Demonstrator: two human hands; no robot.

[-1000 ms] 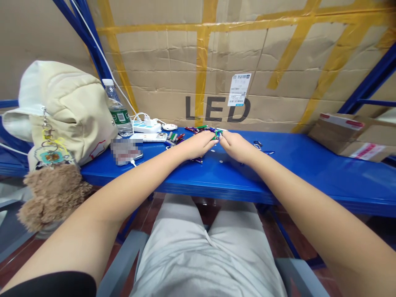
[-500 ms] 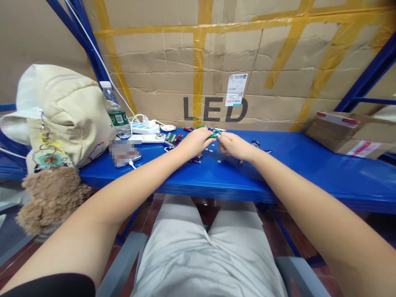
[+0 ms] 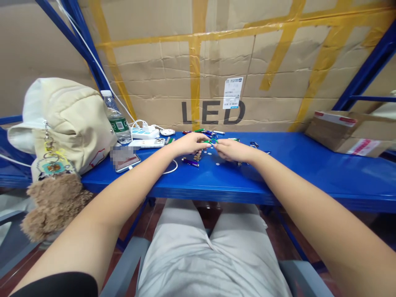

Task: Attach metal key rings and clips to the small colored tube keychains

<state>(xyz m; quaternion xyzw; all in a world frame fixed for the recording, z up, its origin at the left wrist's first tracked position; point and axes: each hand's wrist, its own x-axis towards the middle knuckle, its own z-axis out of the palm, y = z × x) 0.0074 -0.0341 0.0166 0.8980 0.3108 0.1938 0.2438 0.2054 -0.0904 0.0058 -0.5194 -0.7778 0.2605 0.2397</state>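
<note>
My left hand (image 3: 192, 143) and my right hand (image 3: 230, 149) meet above the blue table, fingertips almost touching. Between them is a small green loop-like piece (image 3: 212, 141), pinched from both sides; its exact kind is too small to make out. Beyond my hands lie several pens (image 3: 210, 133) in a loose heap. A purple pen (image 3: 191, 162) rests below my left hand, beside small brown pieces (image 3: 197, 156). Something green and white (image 3: 234, 139) shows just behind my right hand; whether it is held cannot be told.
Scissor-like handles (image 3: 254, 144) lie right of my hands. Phones (image 3: 126, 161) (image 3: 151, 143), a power strip (image 3: 144, 132), a bottle (image 3: 118, 119) and a cream bag (image 3: 71, 119) stand at left. A cardboard box (image 3: 346, 132) sits at right. Large cardboard (image 3: 161, 78) backs the table (image 3: 297, 165).
The view has shifted slightly. My hands have come a little lower and drawn slightly apart, and the purple pen and white cable near my left hand show more.
</note>
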